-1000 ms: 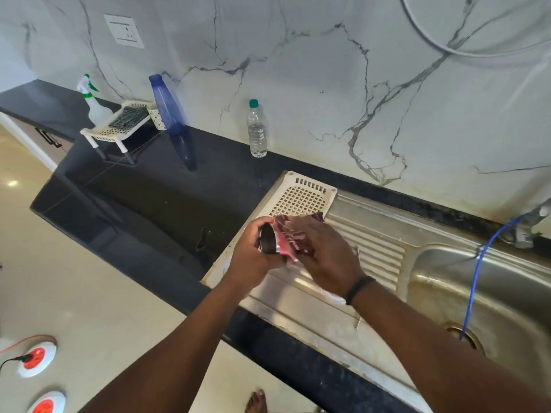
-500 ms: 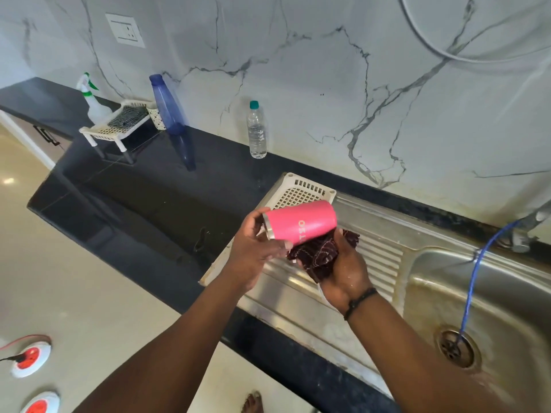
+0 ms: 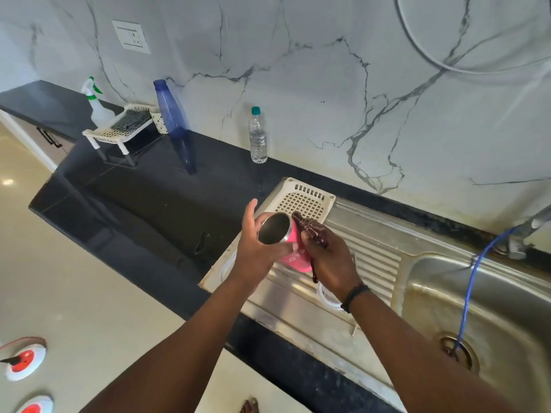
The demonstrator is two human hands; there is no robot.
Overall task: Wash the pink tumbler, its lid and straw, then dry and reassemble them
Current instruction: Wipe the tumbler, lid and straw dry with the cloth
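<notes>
I hold the pink tumbler [image 3: 293,257] over the steel drainboard [image 3: 372,251], tilted so its open steel mouth faces up and towards me. My left hand [image 3: 256,248] grips it around the rim end. My right hand [image 3: 331,260] presses a dark maroon cloth [image 3: 310,231] against the tumbler's right side. A clear ring-shaped lid [image 3: 326,296] lies on the drainboard, partly hidden under my right wrist. I cannot make out the straw.
A white perforated basket [image 3: 304,201] sits upside down behind the tumbler. On the black counter [image 3: 149,198] stand a small water bottle [image 3: 258,135], a blue bottle [image 3: 171,108], a spray bottle and a white rack [image 3: 119,129]. The sink basin [image 3: 477,308] with a blue hose [image 3: 469,290] lies to the right.
The tumbler has turned from lying sideways with its pink side up to mouth-up. The cloth moved from under the tumbler to its right side.
</notes>
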